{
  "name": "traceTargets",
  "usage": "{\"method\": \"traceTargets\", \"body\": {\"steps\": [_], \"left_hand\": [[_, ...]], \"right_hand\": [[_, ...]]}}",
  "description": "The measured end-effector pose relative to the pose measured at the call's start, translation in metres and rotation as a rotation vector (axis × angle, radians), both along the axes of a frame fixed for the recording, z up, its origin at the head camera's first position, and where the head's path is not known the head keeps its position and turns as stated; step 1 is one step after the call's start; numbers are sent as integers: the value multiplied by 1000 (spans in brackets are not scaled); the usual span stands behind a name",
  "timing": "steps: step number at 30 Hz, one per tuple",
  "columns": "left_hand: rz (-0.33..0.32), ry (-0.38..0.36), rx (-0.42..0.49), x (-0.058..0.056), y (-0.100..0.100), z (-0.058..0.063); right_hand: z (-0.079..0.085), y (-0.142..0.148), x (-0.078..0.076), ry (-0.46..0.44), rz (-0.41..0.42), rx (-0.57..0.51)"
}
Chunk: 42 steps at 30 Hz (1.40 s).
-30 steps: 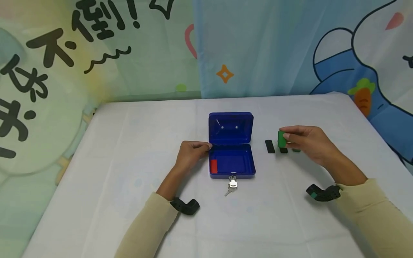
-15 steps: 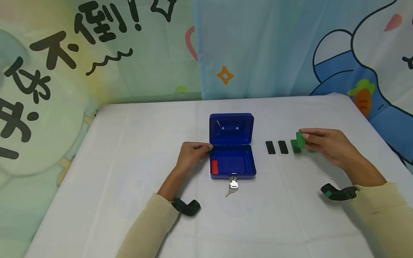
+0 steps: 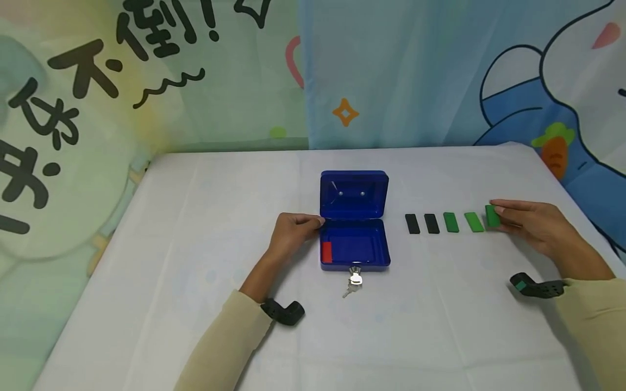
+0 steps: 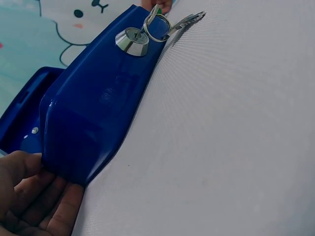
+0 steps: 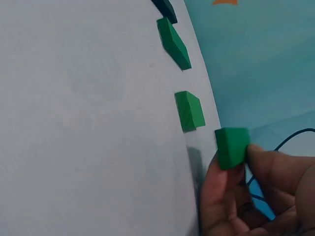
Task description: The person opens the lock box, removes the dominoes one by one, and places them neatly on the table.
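A blue metal cash box [image 3: 337, 266] stands on the table with its lid raised. Keys [image 3: 354, 282] hang from its front lock, and a red block [image 3: 326, 252] lies inside at the front left corner. My left hand [image 3: 293, 233] grips the box's left side; in the left wrist view the thumb and fingers meet that end of the box [image 4: 93, 113]. Well to the right, my right hand [image 3: 543, 225] pinches a green block [image 3: 492, 216] between thumb and fingers. The right wrist view shows the held block [image 5: 231, 147] above the white cloth.
Left of the right hand runs a spaced row: a black block [image 3: 412, 224], another black block [image 3: 432, 223], a green block [image 3: 451, 222] and a lighter green block [image 3: 474, 221]. A printed curtain [image 3: 391, 81] hangs behind the white-covered table [image 3: 235, 190].
My right hand has moved right with the green block, past the row, and lowered slightly. Blocks it had covered now show. The left hand stays at the box.
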<state>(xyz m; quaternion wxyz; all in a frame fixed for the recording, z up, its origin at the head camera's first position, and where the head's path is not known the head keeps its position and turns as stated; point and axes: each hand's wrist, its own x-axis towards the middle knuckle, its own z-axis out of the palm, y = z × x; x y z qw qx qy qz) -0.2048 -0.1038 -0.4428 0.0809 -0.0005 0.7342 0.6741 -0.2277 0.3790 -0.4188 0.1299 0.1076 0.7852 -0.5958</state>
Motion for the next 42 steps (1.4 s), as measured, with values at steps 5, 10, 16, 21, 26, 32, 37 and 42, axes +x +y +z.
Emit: {"method": "traceTargets", "body": {"steps": [5, 10, 16, 21, 26, 32, 37, 42], "left_hand": [[-3, 10, 14, 0, 1, 2], [3, 9, 13, 0, 2, 3], [2, 4, 15, -1, 4, 2], [1, -1, 15, -1, 6, 0], [9, -8, 1, 0, 5, -3], [16, -4, -7, 1, 2, -2], [18, -1, -7, 0, 2, -1], [16, 6, 6, 0, 2, -1]], "right_hand": [[-2, 2, -4, 9, -33, 263], [-1, -2, -7, 5, 6, 431], [5, -6, -8, 18, 54, 591], [7, -8, -11, -17, 46, 655], [0, -7, -12, -70, 0, 667], [-5, -6, -15, -79, -15, 660], [-8, -6, -11, -61, -30, 656], [-11, 0, -8, -30, -21, 630]]}}
